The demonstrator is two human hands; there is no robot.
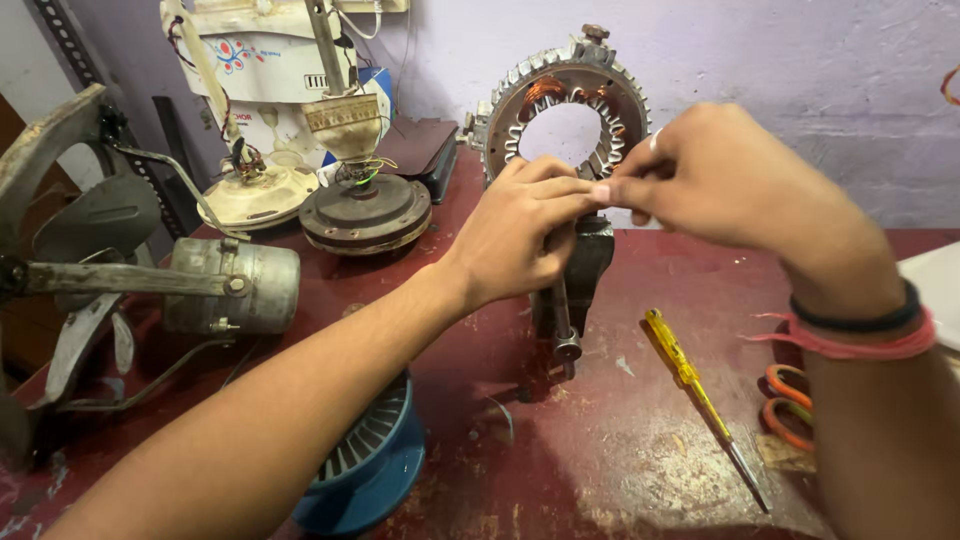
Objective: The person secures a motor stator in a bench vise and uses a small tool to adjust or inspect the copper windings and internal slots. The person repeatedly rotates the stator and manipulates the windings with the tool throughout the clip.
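Observation:
A ring-shaped motor stator (530, 85) with copper windings stands upright, clamped in a dark bench vise (588, 265) on a red workbench (610, 440). My left hand (520, 230) and my right hand (720, 175) meet in front of the stator's lower rim. Their fingertips are pinched together at one spot. Whatever lies between the fingers is too small to make out.
A yellow screwdriver (690, 385) lies right of the vise, orange-handled scissors (785, 405) beyond it. A blue motor housing (370, 465) sits under my left forearm. A grey fan motor with blades (230, 285) is at the left, two ceiling fan motors (365, 210) behind.

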